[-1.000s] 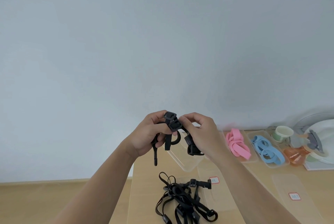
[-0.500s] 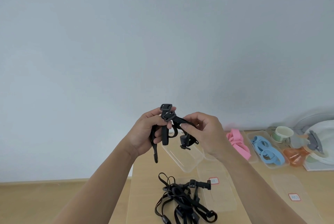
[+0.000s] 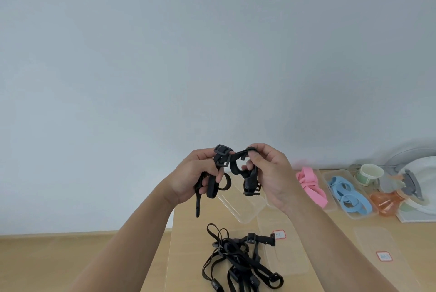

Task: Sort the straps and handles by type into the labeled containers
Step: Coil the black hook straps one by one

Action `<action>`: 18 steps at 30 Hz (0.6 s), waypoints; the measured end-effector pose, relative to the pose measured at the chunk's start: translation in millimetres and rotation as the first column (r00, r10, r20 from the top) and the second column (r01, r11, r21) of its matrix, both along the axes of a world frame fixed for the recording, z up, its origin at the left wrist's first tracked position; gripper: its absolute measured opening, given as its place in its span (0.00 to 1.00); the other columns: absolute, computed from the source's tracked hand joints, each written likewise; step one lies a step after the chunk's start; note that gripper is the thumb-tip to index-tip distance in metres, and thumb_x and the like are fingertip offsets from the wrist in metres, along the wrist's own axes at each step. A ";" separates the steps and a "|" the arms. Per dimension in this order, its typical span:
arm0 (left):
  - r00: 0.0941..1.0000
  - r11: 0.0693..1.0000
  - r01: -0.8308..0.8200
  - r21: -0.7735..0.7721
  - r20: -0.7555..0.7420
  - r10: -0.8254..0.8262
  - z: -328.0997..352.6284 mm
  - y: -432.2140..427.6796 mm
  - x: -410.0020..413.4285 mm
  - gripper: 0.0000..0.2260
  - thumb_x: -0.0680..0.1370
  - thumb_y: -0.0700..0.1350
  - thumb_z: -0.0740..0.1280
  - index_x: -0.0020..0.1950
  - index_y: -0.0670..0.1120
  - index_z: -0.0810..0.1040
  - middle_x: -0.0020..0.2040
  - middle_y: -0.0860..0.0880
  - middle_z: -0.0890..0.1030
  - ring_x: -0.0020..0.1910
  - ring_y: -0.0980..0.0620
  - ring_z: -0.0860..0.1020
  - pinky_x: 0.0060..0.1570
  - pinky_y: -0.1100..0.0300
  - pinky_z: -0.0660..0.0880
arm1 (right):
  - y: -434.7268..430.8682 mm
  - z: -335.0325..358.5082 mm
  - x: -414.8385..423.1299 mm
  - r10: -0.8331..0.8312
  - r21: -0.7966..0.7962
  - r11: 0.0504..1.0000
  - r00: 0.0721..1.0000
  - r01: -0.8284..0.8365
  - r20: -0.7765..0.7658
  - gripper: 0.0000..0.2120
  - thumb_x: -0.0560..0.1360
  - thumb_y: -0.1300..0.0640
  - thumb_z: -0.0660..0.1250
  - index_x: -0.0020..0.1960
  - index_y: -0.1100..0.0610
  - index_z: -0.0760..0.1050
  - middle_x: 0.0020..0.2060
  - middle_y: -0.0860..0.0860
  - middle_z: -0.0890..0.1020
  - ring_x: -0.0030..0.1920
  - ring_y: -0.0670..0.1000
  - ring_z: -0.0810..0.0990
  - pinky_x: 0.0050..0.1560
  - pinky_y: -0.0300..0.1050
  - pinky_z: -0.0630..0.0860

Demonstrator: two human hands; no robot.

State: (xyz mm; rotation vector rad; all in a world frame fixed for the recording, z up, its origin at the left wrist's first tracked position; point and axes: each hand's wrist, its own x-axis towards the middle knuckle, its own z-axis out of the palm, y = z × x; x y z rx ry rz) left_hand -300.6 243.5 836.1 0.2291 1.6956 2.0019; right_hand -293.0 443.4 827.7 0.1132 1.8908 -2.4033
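Note:
Both my hands hold one black strap (image 3: pixel 236 169) with plastic buckles up above the table. My left hand (image 3: pixel 193 178) grips its buckle end, with a strap tail hanging below the fist. My right hand (image 3: pixel 271 173) pinches the other end, where a loop and a clip dangle under the fingers. A tangled pile of black straps (image 3: pixel 238 261) lies on the wooden table near me. An empty clear container (image 3: pixel 245 206) sits under my hands. Further right, a clear container holds pink straps (image 3: pixel 311 183) and another holds blue loop handles (image 3: pixel 349 195).
Two clear lids with red-bordered labels, a lid (image 3: pixel 280 247) beside the pile and a lid (image 3: pixel 382 254) at the right, lie flat on the table (image 3: pixel 186 244). A paper cup (image 3: pixel 370 173), an orange piece (image 3: pixel 387 202) and a white round object (image 3: pixel 417 173) crowd the far right. A pale wall rises behind.
My hands have drawn slightly apart, stretching the black strap between them. The right hand shifted its pinch higher on the strap, and the clip now dangles below it.

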 end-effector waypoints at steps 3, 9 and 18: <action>1.000 0.999 -0.010 -0.030 -0.011 0.010 -0.4 1.6 1.4 0.19 0.66 0.36 0.62 0.54 0.42 0.83 0.33 0.44 0.76 0.25 0.50 0.63 0.23 0.62 0.61 | -0.3 -0.6 1.0 0.002 -0.021 1.000 1.000 -0.001 0.020 0.07 0.80 0.65 0.66 0.46 0.57 0.80 0.32 0.52 0.78 0.37 0.52 0.74 0.48 0.52 0.73; 0.997 0.997 -0.075 0.007 -0.027 0.075 5.5 0.7 1.6 0.23 0.68 0.36 0.62 0.60 0.47 0.84 0.34 0.44 0.76 0.25 0.51 0.64 0.24 0.61 0.61 | 15.1 2.8 5.0 0.362 0.167 0.917 0.931 -0.363 0.037 0.09 0.73 0.54 0.71 0.43 0.61 0.81 0.40 0.51 0.80 0.43 0.50 0.78 0.51 0.44 0.74; 0.984 0.994 0.096 -0.061 -0.142 -0.104 35.1 -1.0 5.3 0.17 0.69 0.36 0.65 0.55 0.45 0.86 0.32 0.44 0.78 0.24 0.51 0.64 0.22 0.65 0.63 | 1.2 -10.3 10.7 0.358 0.530 0.791 0.934 -0.306 0.005 0.17 0.69 0.37 0.75 0.48 0.46 0.76 0.38 0.62 0.75 0.40 0.60 0.73 0.45 0.58 0.75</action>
